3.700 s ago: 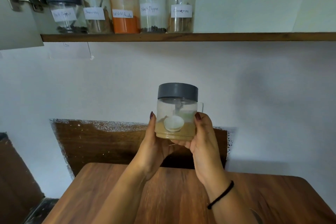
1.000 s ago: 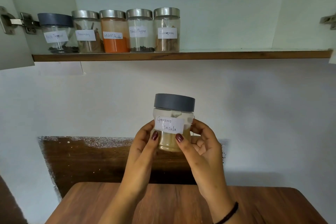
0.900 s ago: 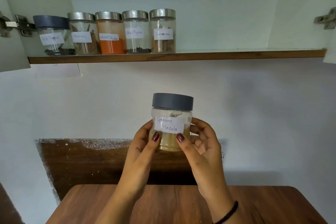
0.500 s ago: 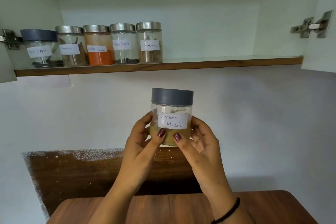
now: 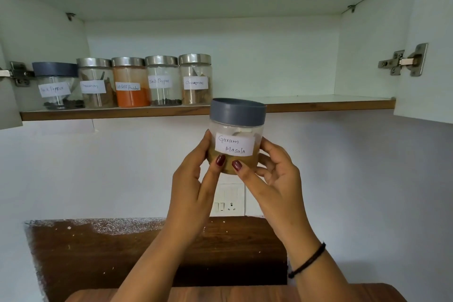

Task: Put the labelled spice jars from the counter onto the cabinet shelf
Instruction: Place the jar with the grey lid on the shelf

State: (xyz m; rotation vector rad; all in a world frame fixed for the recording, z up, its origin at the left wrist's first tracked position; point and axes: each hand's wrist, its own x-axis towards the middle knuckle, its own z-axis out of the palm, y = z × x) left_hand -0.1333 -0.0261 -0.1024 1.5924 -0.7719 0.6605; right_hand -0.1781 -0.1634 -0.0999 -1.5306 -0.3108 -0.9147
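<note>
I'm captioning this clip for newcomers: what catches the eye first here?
The Garam Masala jar, held mid-frame by the left hand and right hand, its grey lid overlapping the shelf edge. Behind it, five labelled jars line the shelf's left end, the orange chilli powder jar brightest.

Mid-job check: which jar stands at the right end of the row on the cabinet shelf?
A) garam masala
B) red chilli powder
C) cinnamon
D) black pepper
C: the cinnamon jar closes the row, with bare shelf to its right. The garam masala jar is not yet on the shelf; the left hand and right hand hold it.
</note>
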